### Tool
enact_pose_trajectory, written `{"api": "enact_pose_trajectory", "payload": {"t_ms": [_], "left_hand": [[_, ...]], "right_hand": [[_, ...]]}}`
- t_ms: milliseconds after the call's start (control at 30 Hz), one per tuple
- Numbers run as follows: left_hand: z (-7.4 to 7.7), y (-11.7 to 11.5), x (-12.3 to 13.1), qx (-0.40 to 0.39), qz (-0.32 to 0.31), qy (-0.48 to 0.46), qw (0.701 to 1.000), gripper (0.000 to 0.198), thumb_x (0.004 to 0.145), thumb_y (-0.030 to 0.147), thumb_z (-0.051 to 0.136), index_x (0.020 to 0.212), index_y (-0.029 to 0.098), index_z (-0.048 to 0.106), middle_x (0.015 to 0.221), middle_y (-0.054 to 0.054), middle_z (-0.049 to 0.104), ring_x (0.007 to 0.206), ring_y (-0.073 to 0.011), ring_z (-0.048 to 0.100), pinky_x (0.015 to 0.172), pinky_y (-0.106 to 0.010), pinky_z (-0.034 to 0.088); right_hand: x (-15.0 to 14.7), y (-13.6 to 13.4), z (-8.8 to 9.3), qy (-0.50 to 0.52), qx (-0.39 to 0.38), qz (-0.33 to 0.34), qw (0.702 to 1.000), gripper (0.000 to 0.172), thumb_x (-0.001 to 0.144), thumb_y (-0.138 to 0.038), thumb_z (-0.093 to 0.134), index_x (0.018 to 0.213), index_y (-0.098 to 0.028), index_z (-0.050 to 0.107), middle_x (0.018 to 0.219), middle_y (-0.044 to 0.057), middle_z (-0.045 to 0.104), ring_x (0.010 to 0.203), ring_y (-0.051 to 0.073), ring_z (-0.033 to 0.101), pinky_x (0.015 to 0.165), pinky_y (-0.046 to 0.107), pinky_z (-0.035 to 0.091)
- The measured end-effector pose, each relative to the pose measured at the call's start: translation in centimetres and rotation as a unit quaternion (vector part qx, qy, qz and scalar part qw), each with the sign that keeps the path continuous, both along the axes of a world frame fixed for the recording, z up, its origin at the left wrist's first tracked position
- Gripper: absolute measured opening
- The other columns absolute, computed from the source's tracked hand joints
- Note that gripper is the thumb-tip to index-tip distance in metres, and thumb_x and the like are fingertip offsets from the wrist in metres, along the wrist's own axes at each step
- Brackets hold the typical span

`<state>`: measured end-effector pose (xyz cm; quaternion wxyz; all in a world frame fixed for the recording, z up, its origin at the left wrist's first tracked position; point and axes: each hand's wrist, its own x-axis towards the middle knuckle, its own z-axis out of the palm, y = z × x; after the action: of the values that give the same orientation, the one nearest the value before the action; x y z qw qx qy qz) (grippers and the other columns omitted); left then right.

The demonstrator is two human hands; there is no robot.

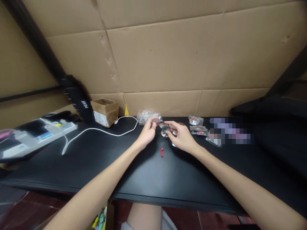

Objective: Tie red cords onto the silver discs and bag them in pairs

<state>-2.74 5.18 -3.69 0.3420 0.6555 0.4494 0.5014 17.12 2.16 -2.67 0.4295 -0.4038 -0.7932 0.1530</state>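
My left hand [146, 133] is closed in a pinch, with a small red piece [156, 123] at its fingertips; most of that piece is hidden. Close on its right, my right hand [182, 136] grips a dark grey ring [165, 129] between thumb and fingers. Several shiny metal discs [164, 134] lie under and around the right hand, partly covered by it. A red cord loop [162, 152] rests on the black table [144, 175], nearer to me than both hands. Behind the left hand is a heap of clear plastic bags [148, 115].
Bagged discs [198, 130] lie right of my right hand. An open cardboard box [105, 113] stands at the back left, beside a white cable [96, 129]. A power strip [40, 140] lies far left. Cardboard [168, 64] walls the back; dark fabric [283, 134] is at right.
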Motion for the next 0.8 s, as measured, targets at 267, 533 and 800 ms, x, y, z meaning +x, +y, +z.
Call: {"api": "enact_pose_trajectory", "payload": {"t_ms": [267, 533, 800], "left_hand": [[1.2, -1.3, 1.2, 0.015, -0.003, -0.016, 1.0, 0.023, 0.098, 0.013, 0.048, 0.107, 0.02, 0.067, 0.103, -0.005, 0.072, 0.089, -0.0158, 0.066, 0.079, -0.026, 0.053], [0.6, -1.2, 1.7, 0.052, -0.039, -0.016, 0.998, 0.01, 0.083, 0.01, 0.067, 0.089, 0.017, 0.066, 0.091, -0.004, 0.073, 0.081, -0.0141, 0.067, 0.075, -0.026, 0.053], [0.6, -1.5, 1.6, 0.026, -0.044, 0.012, 0.999, 0.009, 0.085, 0.025, 0.076, 0.09, 0.018, 0.076, 0.095, -0.009, 0.08, 0.084, -0.0203, 0.075, 0.074, -0.032, 0.058]], "right_hand": [[-1.2, 0.5, -1.3, 0.22, -0.118, -0.009, 0.968, 0.032, 0.078, -0.015, 0.071, 0.109, -0.018, 0.07, 0.108, 0.012, 0.08, 0.101, 0.027, 0.078, 0.087, 0.04, 0.064], [-1.0, 0.5, -1.5, 0.23, -0.116, 0.002, 0.966, 0.051, 0.074, -0.022, 0.081, 0.123, -0.016, 0.067, 0.117, 0.015, 0.077, 0.102, 0.03, 0.078, 0.089, 0.045, 0.065], [-1.1, 0.2, -1.8, 0.176, -0.08, -0.007, 0.981, 0.06, 0.079, -0.024, 0.077, 0.137, -0.017, 0.062, 0.113, 0.013, 0.078, 0.089, 0.027, 0.078, 0.088, 0.046, 0.065]]}}
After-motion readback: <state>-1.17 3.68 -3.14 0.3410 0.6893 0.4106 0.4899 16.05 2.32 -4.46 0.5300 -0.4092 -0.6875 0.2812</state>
